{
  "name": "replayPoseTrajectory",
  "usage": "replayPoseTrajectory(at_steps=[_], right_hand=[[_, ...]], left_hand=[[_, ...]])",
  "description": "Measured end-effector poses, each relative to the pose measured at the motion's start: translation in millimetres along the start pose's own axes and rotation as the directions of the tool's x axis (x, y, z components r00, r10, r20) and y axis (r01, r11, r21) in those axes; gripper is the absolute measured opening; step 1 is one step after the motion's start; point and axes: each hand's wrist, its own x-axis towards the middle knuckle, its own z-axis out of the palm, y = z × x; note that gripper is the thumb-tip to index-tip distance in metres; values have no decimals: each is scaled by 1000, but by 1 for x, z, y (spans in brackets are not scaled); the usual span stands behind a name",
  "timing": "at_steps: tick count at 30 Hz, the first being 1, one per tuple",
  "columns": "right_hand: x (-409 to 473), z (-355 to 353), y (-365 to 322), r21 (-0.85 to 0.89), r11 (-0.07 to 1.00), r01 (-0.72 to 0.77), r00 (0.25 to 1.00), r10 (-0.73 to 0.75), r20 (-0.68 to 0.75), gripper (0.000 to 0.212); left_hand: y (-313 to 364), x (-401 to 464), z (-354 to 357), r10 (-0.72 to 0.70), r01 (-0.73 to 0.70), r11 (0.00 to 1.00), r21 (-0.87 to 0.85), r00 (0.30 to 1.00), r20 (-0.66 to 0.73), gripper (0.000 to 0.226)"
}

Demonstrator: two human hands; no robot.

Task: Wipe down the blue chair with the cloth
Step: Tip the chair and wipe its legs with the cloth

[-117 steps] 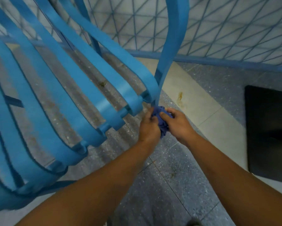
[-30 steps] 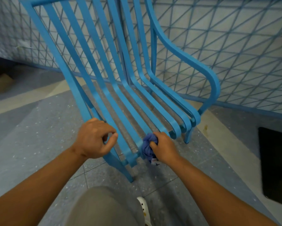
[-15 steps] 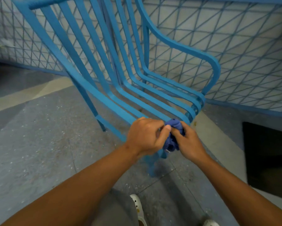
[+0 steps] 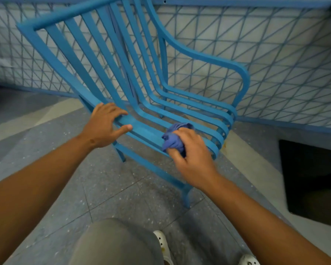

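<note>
While the left hand (image 4: 105, 127) rests fingers spread on the blue chair (image 4: 145, 104) seat rail | right hand (image 4: 189, 150) clutches the bunched cloth (image 4: 173, 139), pressed on slats just beside | advice: brace firmly, wipe along each slat, refold cloth.

Right hand (image 4: 192, 150) motion-blurred, cloth (image 4: 173, 139) mostly hidden under its fingers (image 4: 175, 156), white shoes (image 4: 161, 245) cut off at bottom edge

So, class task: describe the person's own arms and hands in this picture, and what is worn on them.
Both forearms are bare to the frame edge, with no sleeves in view. The left hand and right hand wear no gloves, rings, watch or bands that show. The right hand is slightly blurred.
</note>
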Motion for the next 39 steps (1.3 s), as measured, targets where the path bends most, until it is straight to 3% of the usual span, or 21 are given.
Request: replayPoseTrajectory(at_steps=[4,9,14,19,23,26,29,32,39], right_hand=[[7,8,11,-118,992,-36,993,49,106,30],[8,-11,22,-245,969,43,980,7,199,27],[-1,-66,44,-331,944,-8,962,98,256,36],[-15,-150,75,-337,935,-110,958,191,215,46],[-24,-200,94,-423,886,-193,952,273,137,48],[-33,-203,98,-477,851,-221,958,282,60,45],[-41,-161,93,-547,824,-152,988,143,-59,51],[-31,-98,69,-586,806,-81,997,64,-49,58],[33,12,0,-461,886,47,998,-20,64,63]], left_hand=[[-2,7,3,43,-43,999,32,999,-13,64],[13,6,5,66,-64,998,24,995,-70,67],[72,0,18,42,-47,999,-27,987,-157,69],[140,-9,35,182,-201,970,-137,973,-145,52],[156,-30,33,264,-310,910,-275,945,-191,39],[143,-48,24,112,-254,869,-424,936,-332,22],[122,-56,13,-172,-102,845,-525,877,-448,10],[104,-53,5,-358,41,789,-613,842,-404,11],[100,-28,-3,-488,99,587,-804,835,-253,23]])
